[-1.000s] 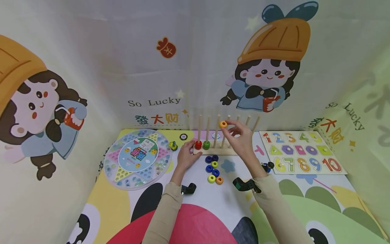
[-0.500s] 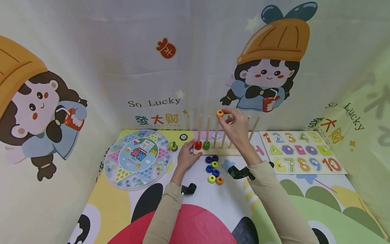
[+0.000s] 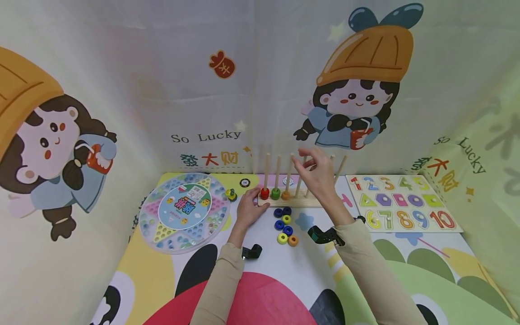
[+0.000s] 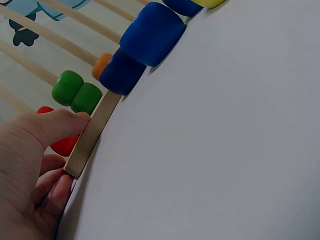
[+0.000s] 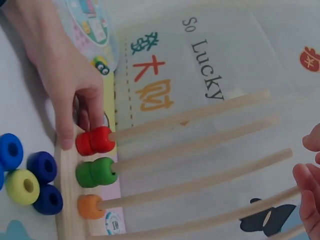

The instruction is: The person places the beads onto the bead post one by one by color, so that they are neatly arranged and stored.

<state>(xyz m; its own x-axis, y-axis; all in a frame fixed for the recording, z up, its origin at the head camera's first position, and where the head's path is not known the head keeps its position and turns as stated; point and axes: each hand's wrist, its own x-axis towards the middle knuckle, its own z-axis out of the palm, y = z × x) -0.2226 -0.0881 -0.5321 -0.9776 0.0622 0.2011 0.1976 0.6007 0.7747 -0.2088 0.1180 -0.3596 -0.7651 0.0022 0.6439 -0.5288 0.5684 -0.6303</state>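
At one end of the wooden peg rack, my left hand (image 3: pixel 248 207) grips the base (image 4: pixel 95 132), thumb on one side and fingers on the other. Red beads (image 5: pixel 95 141) are stacked on the first peg and green beads (image 5: pixel 96 172) on the second. A single orange bead (image 5: pixel 91 206) sits at the foot of the third peg (image 3: pixel 289 171). Up near the peg tops, my right hand (image 3: pixel 317 176) holds nothing, its thumb and fingers apart and loosely bent. The right-hand pegs are partly hidden behind it.
Several loose beads lie in front of the rack: blue (image 3: pixel 278 225), yellow (image 3: pixel 282 238) and orange (image 3: pixel 292 240). A round marble game board (image 3: pixel 184 212) is at left, with a small yellow-green toy (image 3: pixel 230 194) beside it. A number and shape puzzle board (image 3: pixel 402 203) lies at right.
My right hand rose to the third peg's top and let go of the orange bead, which now sits at the peg's foot. My left hand stayed on the rack.
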